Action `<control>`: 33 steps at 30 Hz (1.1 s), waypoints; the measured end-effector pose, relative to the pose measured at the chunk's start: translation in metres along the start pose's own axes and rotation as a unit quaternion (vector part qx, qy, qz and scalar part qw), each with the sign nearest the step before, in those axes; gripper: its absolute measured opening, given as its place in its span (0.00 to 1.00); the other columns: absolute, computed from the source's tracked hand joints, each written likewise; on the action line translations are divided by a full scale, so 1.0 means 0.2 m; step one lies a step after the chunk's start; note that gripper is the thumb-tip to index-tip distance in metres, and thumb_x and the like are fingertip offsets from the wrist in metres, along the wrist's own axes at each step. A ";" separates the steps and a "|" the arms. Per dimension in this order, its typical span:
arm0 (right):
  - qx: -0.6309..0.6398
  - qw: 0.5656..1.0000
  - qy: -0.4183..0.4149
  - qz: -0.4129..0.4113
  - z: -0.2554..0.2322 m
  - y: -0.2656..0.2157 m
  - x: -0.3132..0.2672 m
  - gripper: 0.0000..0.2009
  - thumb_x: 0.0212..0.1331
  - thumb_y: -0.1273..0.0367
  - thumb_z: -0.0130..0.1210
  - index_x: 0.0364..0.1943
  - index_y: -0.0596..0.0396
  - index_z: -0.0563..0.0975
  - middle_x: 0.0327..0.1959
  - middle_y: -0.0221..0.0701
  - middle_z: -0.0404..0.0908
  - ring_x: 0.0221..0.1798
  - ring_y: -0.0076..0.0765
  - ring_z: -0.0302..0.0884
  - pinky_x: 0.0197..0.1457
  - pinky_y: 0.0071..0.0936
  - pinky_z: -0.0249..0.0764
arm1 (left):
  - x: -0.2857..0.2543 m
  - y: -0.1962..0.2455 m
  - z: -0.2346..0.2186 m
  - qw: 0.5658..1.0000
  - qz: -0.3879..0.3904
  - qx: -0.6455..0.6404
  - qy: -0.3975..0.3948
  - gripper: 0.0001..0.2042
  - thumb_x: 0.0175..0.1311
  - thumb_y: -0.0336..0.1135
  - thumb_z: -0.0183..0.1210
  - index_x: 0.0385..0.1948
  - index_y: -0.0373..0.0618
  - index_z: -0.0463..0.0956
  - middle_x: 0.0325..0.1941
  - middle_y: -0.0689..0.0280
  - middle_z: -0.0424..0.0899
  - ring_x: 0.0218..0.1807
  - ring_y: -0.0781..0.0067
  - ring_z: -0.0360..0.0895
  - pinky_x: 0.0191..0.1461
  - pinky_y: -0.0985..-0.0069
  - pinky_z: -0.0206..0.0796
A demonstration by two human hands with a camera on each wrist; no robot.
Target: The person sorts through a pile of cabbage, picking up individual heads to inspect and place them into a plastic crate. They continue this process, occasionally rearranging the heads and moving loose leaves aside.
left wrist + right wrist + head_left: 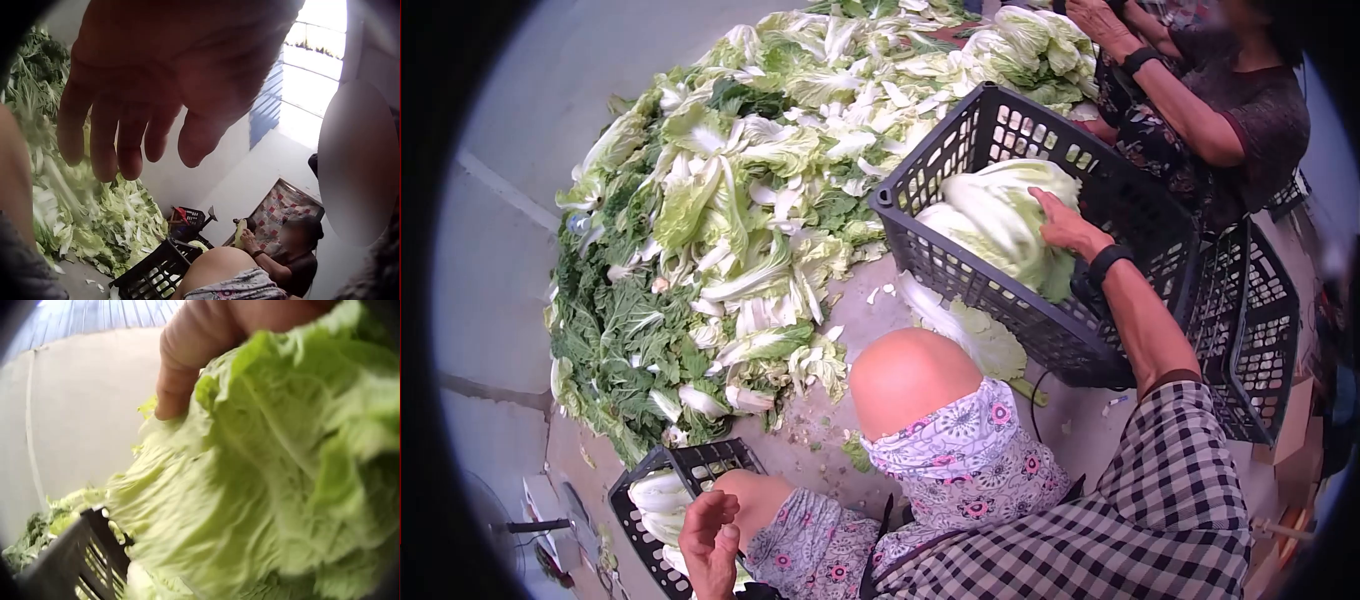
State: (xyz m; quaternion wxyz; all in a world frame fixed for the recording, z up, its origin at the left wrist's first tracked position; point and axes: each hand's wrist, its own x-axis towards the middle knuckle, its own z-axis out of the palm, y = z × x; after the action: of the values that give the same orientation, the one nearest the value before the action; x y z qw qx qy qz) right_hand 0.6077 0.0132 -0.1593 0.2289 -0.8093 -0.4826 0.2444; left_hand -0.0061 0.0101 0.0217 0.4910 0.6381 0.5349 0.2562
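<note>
Looks to me like the napa cabbage (1040, 205) is being settled into the black plastic crate (883, 197), toward the edge by the leaf pile (730, 200). Right hand (1072, 227) has its fingers clamped on it; left hand (710, 545) is empty, fingers apart. Next move calls for a gentle release, imo.

the right arm (1142, 325) reaches out, the left grip (710, 540) loosely open.
</note>
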 end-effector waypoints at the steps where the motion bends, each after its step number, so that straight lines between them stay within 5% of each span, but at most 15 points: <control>1: -0.073 0.997 -0.011 -0.011 0.03 -0.01 0.03 0.36 0.48 0.71 0.54 0.65 0.57 0.55 0.66 0.45 0.56 0.68 0.42 0.55 0.69 0.29 0.50 | -0.02 0.01 -0.02 1.000 -0.007 0.007 0.001 0.25 0.54 0.45 0.63 0.49 0.37 0.69 0.42 0.63 0.77 0.45 0.73 0.72 0.50 0.76 0.63; 4: 0.103 0.988 -0.117 0.007 0.01 -0.03 0.00 0.34 0.48 0.72 0.50 0.65 0.56 0.57 0.65 0.45 0.59 0.68 0.44 0.55 0.68 0.29 0.52 | -0.10 0.04 -0.08 0.999 -0.021 0.000 0.039 0.15 0.63 0.29 0.53 0.51 0.34 0.70 0.47 0.57 0.78 0.51 0.66 0.74 0.57 0.71 0.64; 9: 0.021 0.999 -0.037 -0.010 0.07 -0.12 0.06 0.32 0.46 0.76 0.46 0.63 0.56 0.61 0.63 0.45 0.63 0.67 0.41 0.57 0.67 0.30 0.54 | -0.09 0.00 -0.07 0.999 -0.045 0.016 0.004 0.19 0.63 0.36 0.55 0.53 0.35 0.68 0.51 0.56 0.76 0.53 0.66 0.72 0.58 0.70 0.62; 12: 0.022 0.998 -0.056 0.036 0.03 -0.20 -0.01 0.29 0.47 0.75 0.46 0.60 0.58 0.64 0.61 0.46 0.65 0.65 0.43 0.59 0.67 0.31 0.55 | -0.07 -0.04 -0.06 1.000 -0.016 0.002 0.012 0.25 0.54 0.45 0.63 0.49 0.37 0.69 0.42 0.63 0.77 0.45 0.72 0.72 0.51 0.75 0.64; 15: 0.058 0.994 0.090 -0.024 -0.03 -0.18 -0.06 0.25 0.48 0.72 0.48 0.55 0.61 0.68 0.55 0.47 0.72 0.60 0.43 0.67 0.63 0.32 0.61 | -0.06 -0.10 -0.16 0.999 -0.017 0.029 0.029 0.26 0.54 0.46 0.62 0.49 0.38 0.69 0.43 0.63 0.76 0.46 0.72 0.72 0.49 0.75 0.63; 18: 0.194 0.970 0.102 -0.105 -0.15 -0.50 -0.24 0.22 0.51 0.71 0.49 0.53 0.63 0.69 0.50 0.45 0.75 0.54 0.39 0.72 0.59 0.32 0.66 | -0.05 -0.17 -0.24 0.997 -0.021 0.047 0.062 0.25 0.54 0.46 0.61 0.49 0.39 0.70 0.43 0.64 0.75 0.45 0.73 0.71 0.47 0.76 0.62; 22: 0.193 0.966 -0.031 -0.172 -0.10 -0.99 -0.56 0.18 0.52 0.71 0.51 0.49 0.60 0.72 0.44 0.41 0.78 0.48 0.37 0.76 0.53 0.32 0.71 | 0.03 -0.34 -0.33 0.996 -0.022 0.041 0.077 0.23 0.56 0.45 0.58 0.48 0.39 0.70 0.45 0.65 0.75 0.46 0.74 0.70 0.47 0.77 0.62; 26: 0.106 0.888 -0.079 -0.441 0.11 -1.21 -0.69 0.21 0.50 0.66 0.56 0.49 0.56 0.72 0.46 0.39 0.75 0.50 0.46 0.71 0.56 0.37 0.66 | 0.11 -0.41 -0.29 0.999 -0.048 -0.010 0.000 0.22 0.56 0.41 0.59 0.48 0.37 0.70 0.46 0.64 0.75 0.48 0.74 0.70 0.54 0.76 0.59; 29: -0.016 0.868 -0.091 -0.488 0.18 -1.29 -0.74 0.22 0.49 0.63 0.57 0.49 0.56 0.72 0.49 0.38 0.72 0.53 0.45 0.67 0.58 0.40 0.62 | 0.10 -0.38 -0.24 0.998 -0.038 -0.038 -0.027 0.23 0.55 0.41 0.60 0.49 0.36 0.69 0.47 0.63 0.75 0.50 0.72 0.70 0.58 0.74 0.58; 33: 0.005 0.865 -0.137 -0.482 0.17 -1.31 -0.73 0.25 0.49 0.64 0.58 0.53 0.57 0.70 0.54 0.41 0.68 0.58 0.47 0.63 0.60 0.40 0.59 | 0.02 -0.31 -0.23 0.998 -0.047 -0.028 -0.025 0.23 0.60 0.42 0.57 0.52 0.36 0.68 0.52 0.58 0.74 0.55 0.66 0.70 0.59 0.70 0.59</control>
State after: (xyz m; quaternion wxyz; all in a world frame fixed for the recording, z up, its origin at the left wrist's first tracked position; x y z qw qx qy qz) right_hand 0.3513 0.0004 -0.0023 0.2538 -0.4332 -0.8379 0.2141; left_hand -0.0704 0.0267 -0.0171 0.5333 0.6045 0.5443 0.2323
